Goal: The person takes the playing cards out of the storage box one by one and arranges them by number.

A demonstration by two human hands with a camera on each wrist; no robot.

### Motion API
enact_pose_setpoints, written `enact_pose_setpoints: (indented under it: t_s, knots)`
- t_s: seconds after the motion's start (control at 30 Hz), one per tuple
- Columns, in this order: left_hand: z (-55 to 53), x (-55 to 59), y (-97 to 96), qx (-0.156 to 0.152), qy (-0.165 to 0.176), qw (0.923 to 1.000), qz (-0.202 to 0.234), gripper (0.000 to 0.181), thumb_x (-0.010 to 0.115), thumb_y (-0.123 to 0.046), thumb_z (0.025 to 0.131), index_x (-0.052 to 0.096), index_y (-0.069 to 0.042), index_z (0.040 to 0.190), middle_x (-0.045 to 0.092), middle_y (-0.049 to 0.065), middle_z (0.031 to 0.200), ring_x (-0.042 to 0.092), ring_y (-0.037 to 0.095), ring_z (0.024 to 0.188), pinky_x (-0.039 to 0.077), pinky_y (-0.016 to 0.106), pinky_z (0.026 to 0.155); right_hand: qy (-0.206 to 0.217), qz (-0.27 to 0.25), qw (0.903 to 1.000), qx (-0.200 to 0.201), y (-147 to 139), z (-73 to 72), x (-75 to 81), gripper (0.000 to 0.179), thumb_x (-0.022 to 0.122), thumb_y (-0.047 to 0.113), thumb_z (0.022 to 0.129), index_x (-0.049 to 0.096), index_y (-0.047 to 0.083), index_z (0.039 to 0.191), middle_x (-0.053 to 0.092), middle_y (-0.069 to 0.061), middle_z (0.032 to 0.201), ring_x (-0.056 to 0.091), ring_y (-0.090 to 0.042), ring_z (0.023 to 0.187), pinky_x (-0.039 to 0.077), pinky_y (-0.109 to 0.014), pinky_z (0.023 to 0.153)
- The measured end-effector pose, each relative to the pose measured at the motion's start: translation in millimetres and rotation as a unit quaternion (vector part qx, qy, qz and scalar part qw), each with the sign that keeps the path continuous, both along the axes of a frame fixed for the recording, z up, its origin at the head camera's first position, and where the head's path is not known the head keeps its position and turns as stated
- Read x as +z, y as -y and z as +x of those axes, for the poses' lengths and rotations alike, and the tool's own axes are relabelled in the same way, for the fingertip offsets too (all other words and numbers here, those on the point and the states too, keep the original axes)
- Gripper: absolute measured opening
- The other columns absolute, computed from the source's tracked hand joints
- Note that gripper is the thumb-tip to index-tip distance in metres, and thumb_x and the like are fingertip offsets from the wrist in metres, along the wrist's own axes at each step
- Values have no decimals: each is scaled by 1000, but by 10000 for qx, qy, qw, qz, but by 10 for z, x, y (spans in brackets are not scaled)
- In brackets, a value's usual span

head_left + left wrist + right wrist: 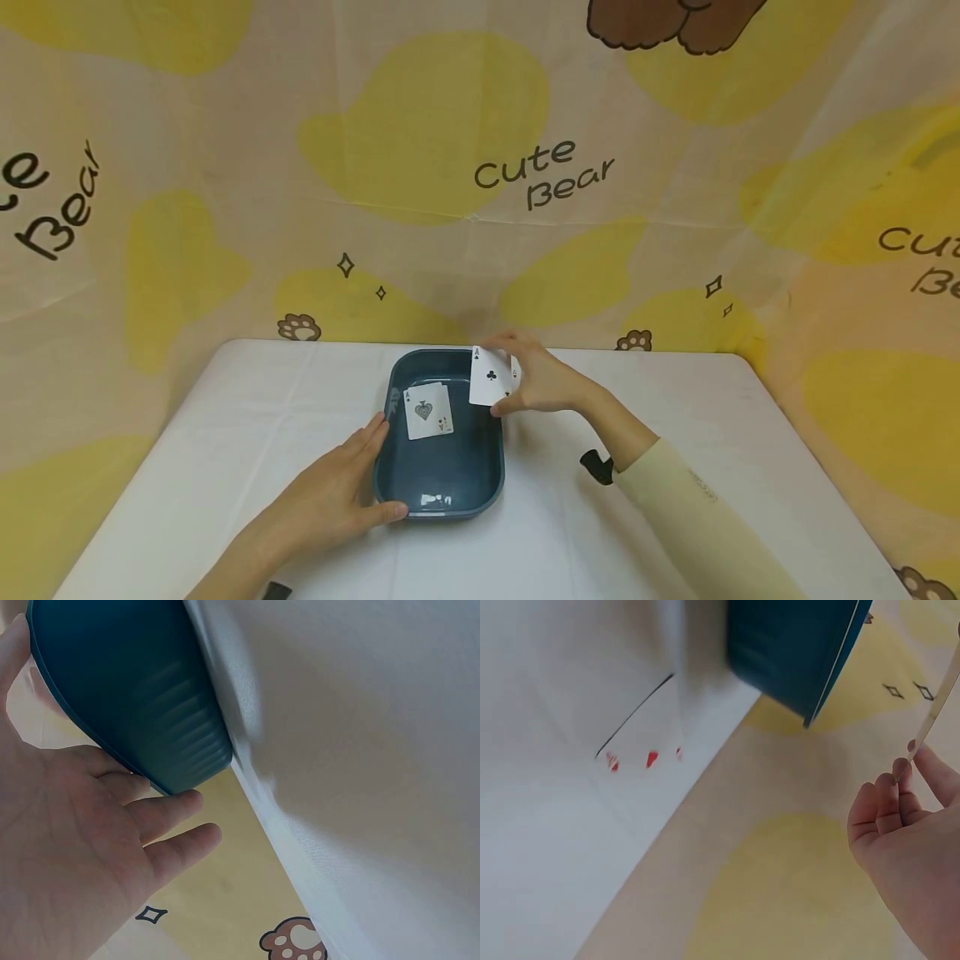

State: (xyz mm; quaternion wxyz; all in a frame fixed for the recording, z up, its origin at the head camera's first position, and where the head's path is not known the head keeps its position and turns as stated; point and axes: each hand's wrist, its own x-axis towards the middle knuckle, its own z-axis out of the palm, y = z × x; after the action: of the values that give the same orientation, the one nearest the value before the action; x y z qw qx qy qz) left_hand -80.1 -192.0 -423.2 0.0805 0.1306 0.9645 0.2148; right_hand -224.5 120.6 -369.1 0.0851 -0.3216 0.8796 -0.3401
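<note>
Right hand pinches an ace of clubs at the dish's edge

The person's right hand (543, 377) is clamped on the ace of clubs (489, 379), thumb at its lower edge and fingertips at the upper. The card stands to the left of the palm, overlapping the far right rim of the blue dish (442, 483) in the head view. The left hand (330, 500) has its fingers and thumb apart, touching the dish's left side and near-left corner. Inside the dish, an ace of spades (427, 411) lies face up. The dish sits on the white worktop (600, 533).
</note>
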Motion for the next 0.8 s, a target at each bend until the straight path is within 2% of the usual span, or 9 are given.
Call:
enact_pose_setpoints:
  t_s: [0.27,0.5,0.8]
  knots:
    - [15,-9,11,-51,-94,9999,59,118,75,-73,82,28,-5,165,23,9,173,35,39,153,39,61,115,78,22,9997,-241,-312,-111,-11,92,93,18,69,54,10,152,50,-12,147,47,-31,127,48,-53,99]
    - [19,5,18,-136,-173,9997,72,120,73,-75,81,28,-3,165,25,13,172,36,41,151,40,62,114,183,156,9986,-473,-544,-185,-46,94,93,18,69,52,10,153,45,-14,154,44,-34,133,44,-59,105]
    - [29,-4,10,-70,-100,9999,62,118,75,-73,82,28,-3,165,23,11,173,36,40,152,40,61,115,126,293,9971,-685,-777,-280,-177,92,94,13,67,55,9,150,49,-14,149,46,-34,129,45,-59,103]
